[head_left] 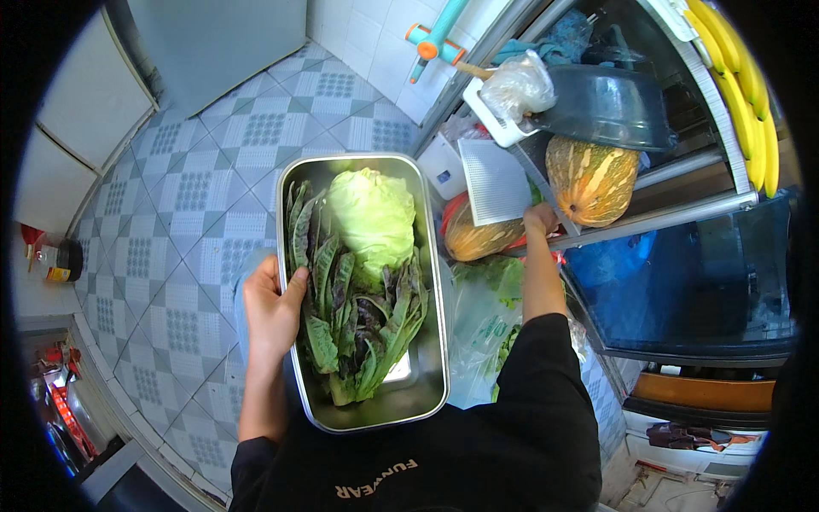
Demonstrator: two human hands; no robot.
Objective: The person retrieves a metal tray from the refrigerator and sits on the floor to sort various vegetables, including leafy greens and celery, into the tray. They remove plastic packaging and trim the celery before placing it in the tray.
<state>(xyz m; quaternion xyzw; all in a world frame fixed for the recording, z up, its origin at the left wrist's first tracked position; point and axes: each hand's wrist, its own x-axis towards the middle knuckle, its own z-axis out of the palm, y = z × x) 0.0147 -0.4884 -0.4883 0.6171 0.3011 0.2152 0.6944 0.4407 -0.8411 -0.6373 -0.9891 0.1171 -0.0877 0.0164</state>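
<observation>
A deep rectangular stainless steel pan (442, 358) lies before me, with my left hand (272, 307) gripping its left rim, thumb over the edge. In it are a pale green head of cabbage or lettuce (371, 221) and dark purple-green leafy lettuce (358, 333). My right hand (541, 219) reaches to the rack on the right, between two mottled squashes; its fingers are partly hidden, and I cannot tell whether they hold anything. One squash (480, 237) lies left of this hand, under a white ribbed panel (496, 181); the other squash (594, 182) is to its right.
Below the rack, a clear plastic bag (477, 333) holds leafy greens. A dark translucent basin (604, 102) and a white basket (489, 115) with crumpled plastic stand on the rack. Bananas (736, 96) lie at the upper right. A jar (61, 258) is at the far left, beyond the tiled floor (192, 256).
</observation>
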